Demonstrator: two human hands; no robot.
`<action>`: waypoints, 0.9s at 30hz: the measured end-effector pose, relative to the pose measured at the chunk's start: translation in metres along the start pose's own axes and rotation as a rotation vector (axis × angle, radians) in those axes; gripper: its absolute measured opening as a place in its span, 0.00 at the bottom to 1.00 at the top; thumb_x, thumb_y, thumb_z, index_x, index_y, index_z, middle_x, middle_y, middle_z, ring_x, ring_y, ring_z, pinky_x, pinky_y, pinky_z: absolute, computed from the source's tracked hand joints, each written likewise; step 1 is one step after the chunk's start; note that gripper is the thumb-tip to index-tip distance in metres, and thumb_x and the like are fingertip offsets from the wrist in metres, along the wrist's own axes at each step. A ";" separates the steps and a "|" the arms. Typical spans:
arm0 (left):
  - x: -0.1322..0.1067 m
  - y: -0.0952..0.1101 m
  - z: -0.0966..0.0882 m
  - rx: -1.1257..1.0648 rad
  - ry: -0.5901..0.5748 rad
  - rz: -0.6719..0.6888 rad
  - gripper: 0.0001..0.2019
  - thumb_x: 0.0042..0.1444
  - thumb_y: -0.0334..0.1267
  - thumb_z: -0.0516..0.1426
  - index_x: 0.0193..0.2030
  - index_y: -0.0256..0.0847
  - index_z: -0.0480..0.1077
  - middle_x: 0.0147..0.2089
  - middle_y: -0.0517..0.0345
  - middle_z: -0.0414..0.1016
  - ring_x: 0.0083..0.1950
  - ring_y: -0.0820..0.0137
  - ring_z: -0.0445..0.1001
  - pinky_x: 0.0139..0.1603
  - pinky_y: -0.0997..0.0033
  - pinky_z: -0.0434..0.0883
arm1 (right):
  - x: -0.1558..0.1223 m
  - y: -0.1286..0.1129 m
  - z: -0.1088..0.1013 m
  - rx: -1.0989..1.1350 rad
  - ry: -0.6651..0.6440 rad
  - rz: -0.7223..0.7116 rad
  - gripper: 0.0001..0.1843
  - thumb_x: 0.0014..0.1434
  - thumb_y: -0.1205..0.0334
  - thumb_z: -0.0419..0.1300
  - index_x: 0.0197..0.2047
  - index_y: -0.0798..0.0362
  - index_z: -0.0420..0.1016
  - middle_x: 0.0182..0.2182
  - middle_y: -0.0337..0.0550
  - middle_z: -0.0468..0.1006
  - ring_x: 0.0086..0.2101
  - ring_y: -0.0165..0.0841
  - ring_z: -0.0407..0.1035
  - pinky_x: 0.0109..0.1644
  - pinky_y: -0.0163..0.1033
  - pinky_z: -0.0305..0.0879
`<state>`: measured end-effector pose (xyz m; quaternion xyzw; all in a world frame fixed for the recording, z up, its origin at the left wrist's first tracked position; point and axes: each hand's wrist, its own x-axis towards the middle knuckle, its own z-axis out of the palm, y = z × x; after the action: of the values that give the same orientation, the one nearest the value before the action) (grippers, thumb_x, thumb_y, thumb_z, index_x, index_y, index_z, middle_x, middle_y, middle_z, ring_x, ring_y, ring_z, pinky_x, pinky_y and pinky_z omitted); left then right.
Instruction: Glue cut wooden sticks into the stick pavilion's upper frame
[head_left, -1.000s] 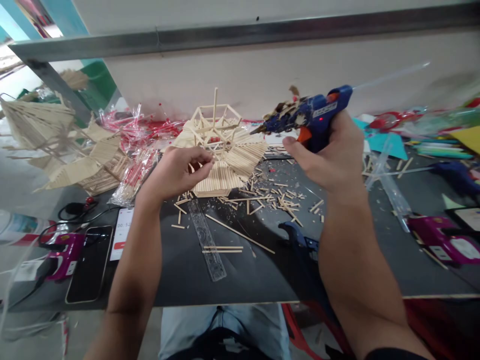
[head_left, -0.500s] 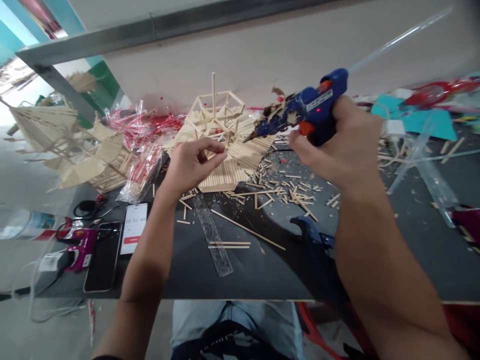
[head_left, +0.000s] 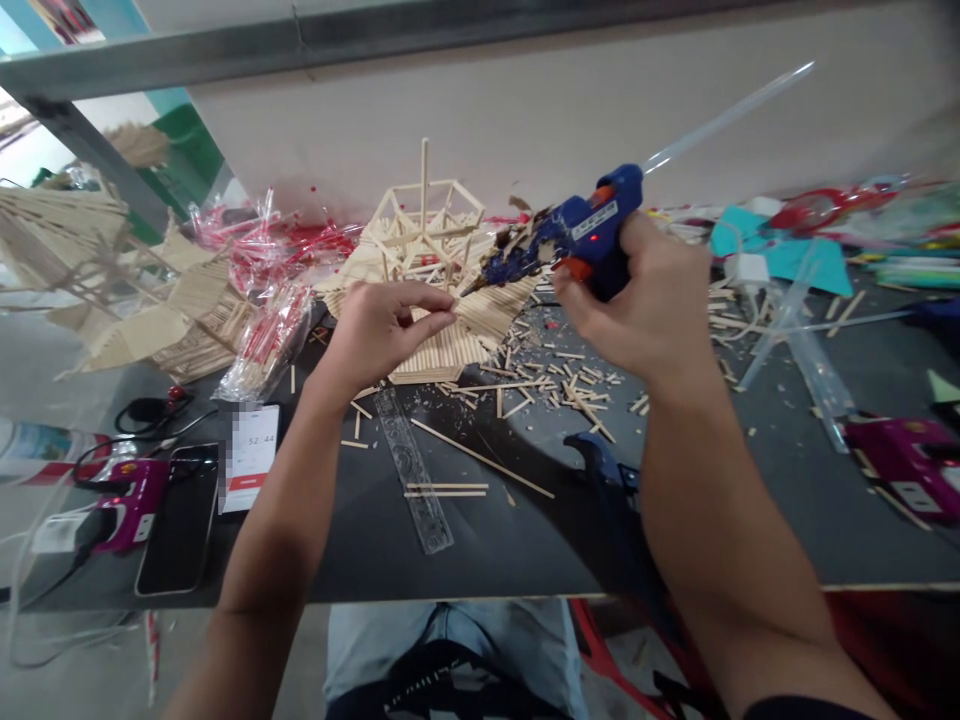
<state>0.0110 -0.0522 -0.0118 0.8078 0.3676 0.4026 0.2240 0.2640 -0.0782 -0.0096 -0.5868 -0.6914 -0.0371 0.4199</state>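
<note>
My right hand (head_left: pixel 652 295) grips a blue hot glue gun (head_left: pixel 592 235) with an orange trigger and a clear glue stick out of its back. Burnt, crusted glue coats its front, and its nozzle points down and left, right at my left fingertips. My left hand (head_left: pixel 394 325) is closed in a pinch of thumb and forefinger; whatever it holds is too small to make out. Just behind and below both hands stands a model of thin wooden sticks (head_left: pixel 439 355), with fan-like slatted panels, an open polygonal frame and an upright post. My left hand partly covers it.
Loose and cut sticks (head_left: pixel 589 395) litter the dark table. A clear ruler (head_left: pixel 416 470), pliers-like blue tool (head_left: pixel 604 465), two phones (head_left: pixel 178 520) and a purple power adapter (head_left: pixel 135 505) lie nearer. Another stick model (head_left: pixel 187 300) stands left, beside bagged sticks (head_left: pixel 266 340).
The glue gun has come left and slightly down, so its nozzle now meets my left fingertips. My left hand keeps its pinch. The whole view has shifted a little.
</note>
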 end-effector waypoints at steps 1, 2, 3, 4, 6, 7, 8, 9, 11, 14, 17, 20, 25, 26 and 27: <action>0.000 0.000 0.000 0.010 0.000 0.006 0.06 0.56 0.34 0.64 0.38 0.39 0.83 0.37 0.54 0.85 0.30 0.76 0.76 0.35 0.76 0.74 | 0.000 0.001 0.001 0.000 0.001 -0.003 0.07 0.51 0.57 0.62 0.34 0.48 0.69 0.24 0.44 0.70 0.26 0.40 0.67 0.33 0.47 0.60; 0.000 0.000 -0.001 0.020 0.002 0.011 0.06 0.57 0.35 0.64 0.38 0.39 0.83 0.37 0.54 0.85 0.30 0.76 0.76 0.35 0.76 0.74 | 0.000 0.001 0.002 -0.002 0.003 -0.002 0.08 0.51 0.57 0.62 0.34 0.48 0.70 0.23 0.43 0.69 0.26 0.40 0.67 0.33 0.47 0.61; 0.000 0.000 -0.001 0.030 0.007 0.016 0.06 0.57 0.35 0.64 0.39 0.39 0.83 0.37 0.55 0.85 0.29 0.77 0.75 0.35 0.76 0.74 | 0.000 0.002 0.002 -0.007 -0.001 0.000 0.08 0.51 0.57 0.62 0.35 0.48 0.70 0.23 0.43 0.69 0.26 0.40 0.67 0.33 0.47 0.61; 0.000 0.000 -0.001 0.038 0.010 0.019 0.06 0.57 0.35 0.64 0.39 0.39 0.83 0.37 0.55 0.85 0.29 0.77 0.75 0.34 0.75 0.74 | 0.000 0.003 0.003 -0.017 -0.009 0.002 0.09 0.51 0.56 0.62 0.35 0.49 0.70 0.24 0.43 0.70 0.26 0.40 0.68 0.33 0.47 0.61; 0.000 0.000 -0.002 0.050 0.012 0.018 0.06 0.57 0.36 0.64 0.39 0.40 0.83 0.37 0.55 0.85 0.29 0.76 0.76 0.35 0.75 0.75 | 0.000 0.004 0.003 -0.040 -0.021 0.003 0.09 0.52 0.56 0.61 0.37 0.49 0.71 0.24 0.43 0.70 0.26 0.41 0.68 0.34 0.47 0.62; 0.000 0.000 -0.002 0.053 0.010 0.019 0.06 0.57 0.35 0.64 0.39 0.40 0.83 0.37 0.55 0.85 0.30 0.76 0.76 0.35 0.75 0.75 | 0.000 0.005 0.003 -0.049 -0.024 0.001 0.10 0.52 0.56 0.61 0.38 0.49 0.71 0.24 0.43 0.71 0.27 0.41 0.68 0.34 0.47 0.62; 0.000 0.000 -0.002 0.055 0.010 0.021 0.06 0.57 0.35 0.64 0.39 0.40 0.83 0.37 0.55 0.85 0.30 0.76 0.77 0.35 0.75 0.75 | -0.001 0.005 0.003 -0.054 -0.029 0.001 0.10 0.53 0.55 0.61 0.38 0.49 0.71 0.24 0.43 0.71 0.28 0.42 0.69 0.34 0.47 0.62; 0.000 0.000 -0.002 0.055 0.009 0.024 0.06 0.57 0.35 0.64 0.39 0.39 0.83 0.37 0.55 0.85 0.30 0.75 0.77 0.35 0.76 0.75 | -0.001 0.005 0.002 -0.057 -0.033 0.004 0.10 0.53 0.55 0.61 0.38 0.49 0.71 0.24 0.43 0.71 0.28 0.42 0.69 0.35 0.47 0.62; 0.000 -0.001 -0.002 0.056 0.012 0.031 0.06 0.57 0.35 0.64 0.38 0.39 0.83 0.37 0.55 0.85 0.31 0.75 0.78 0.35 0.75 0.76 | -0.001 0.005 0.002 -0.063 -0.036 0.011 0.09 0.54 0.55 0.61 0.38 0.48 0.71 0.23 0.43 0.71 0.28 0.42 0.68 0.34 0.47 0.61; 0.000 -0.002 -0.002 0.051 0.013 0.036 0.05 0.57 0.34 0.64 0.38 0.39 0.83 0.36 0.55 0.85 0.32 0.74 0.78 0.36 0.74 0.76 | -0.002 0.003 0.002 -0.074 -0.026 0.006 0.08 0.54 0.55 0.61 0.36 0.47 0.70 0.22 0.41 0.70 0.25 0.39 0.66 0.32 0.45 0.61; 0.000 -0.002 -0.002 0.048 0.015 0.048 0.05 0.57 0.34 0.64 0.38 0.39 0.83 0.36 0.55 0.85 0.32 0.74 0.78 0.35 0.75 0.76 | -0.001 0.002 0.001 -0.086 -0.017 -0.004 0.07 0.53 0.55 0.61 0.34 0.47 0.69 0.21 0.40 0.69 0.24 0.37 0.64 0.31 0.44 0.60; 0.000 0.000 -0.004 0.069 0.013 0.052 0.05 0.57 0.34 0.64 0.38 0.39 0.83 0.37 0.55 0.85 0.33 0.74 0.79 0.36 0.75 0.76 | -0.001 0.002 0.000 -0.076 -0.025 0.007 0.07 0.53 0.56 0.61 0.33 0.48 0.68 0.22 0.41 0.68 0.24 0.38 0.64 0.32 0.45 0.59; 0.000 0.001 -0.005 0.103 -0.007 0.041 0.06 0.57 0.34 0.63 0.39 0.40 0.83 0.37 0.55 0.85 0.34 0.73 0.79 0.38 0.74 0.77 | -0.001 0.003 -0.002 -0.035 -0.042 0.022 0.08 0.54 0.54 0.62 0.35 0.47 0.69 0.23 0.41 0.68 0.26 0.40 0.65 0.33 0.46 0.60; 0.000 0.001 -0.005 0.101 -0.011 0.037 0.06 0.57 0.34 0.63 0.39 0.40 0.83 0.37 0.55 0.85 0.34 0.73 0.79 0.38 0.73 0.77 | -0.001 0.003 -0.002 -0.031 -0.040 0.017 0.08 0.55 0.54 0.62 0.35 0.46 0.69 0.23 0.42 0.68 0.27 0.40 0.65 0.33 0.46 0.60; 0.000 0.001 -0.005 0.102 -0.017 0.032 0.06 0.57 0.34 0.63 0.38 0.40 0.83 0.37 0.55 0.85 0.34 0.73 0.79 0.39 0.73 0.77 | -0.002 0.004 -0.002 -0.028 -0.041 0.011 0.07 0.55 0.55 0.62 0.35 0.46 0.69 0.23 0.42 0.69 0.27 0.41 0.66 0.33 0.47 0.60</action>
<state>0.0072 -0.0524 -0.0079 0.8272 0.3729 0.3802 0.1792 0.2680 -0.0794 -0.0109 -0.5970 -0.6961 -0.0322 0.3976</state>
